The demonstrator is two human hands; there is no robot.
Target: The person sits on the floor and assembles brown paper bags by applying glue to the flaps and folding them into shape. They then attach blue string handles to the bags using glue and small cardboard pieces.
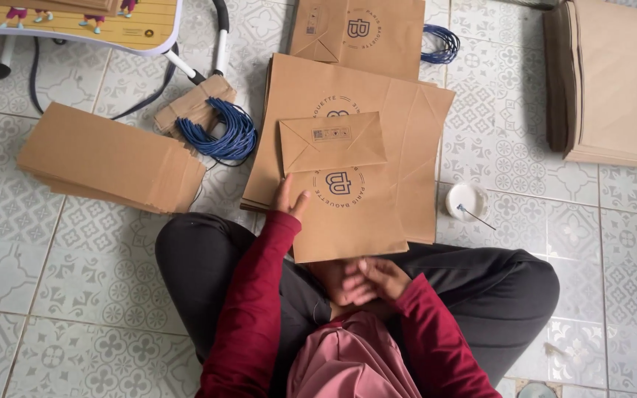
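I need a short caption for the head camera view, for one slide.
Seated on a tiled floor, a person rests the left hand on a folded brown paper bag; the right hand lies in the lap.

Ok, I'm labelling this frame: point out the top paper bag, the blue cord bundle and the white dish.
top paper bag [348, 221], head view, lower front panel.
blue cord bundle [230, 133], head view, loop middle.
white dish [467, 200], head view, rim.

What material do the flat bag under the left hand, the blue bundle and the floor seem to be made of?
The flat bag under the left hand looks like matte brown kraft paper: sharp creases, no shine. The blue bundle seems to be thin cord, perhaps synthetic: looped strands. The floor looks like glazed ceramic tile: grout lines, printed pattern, slight sheen.
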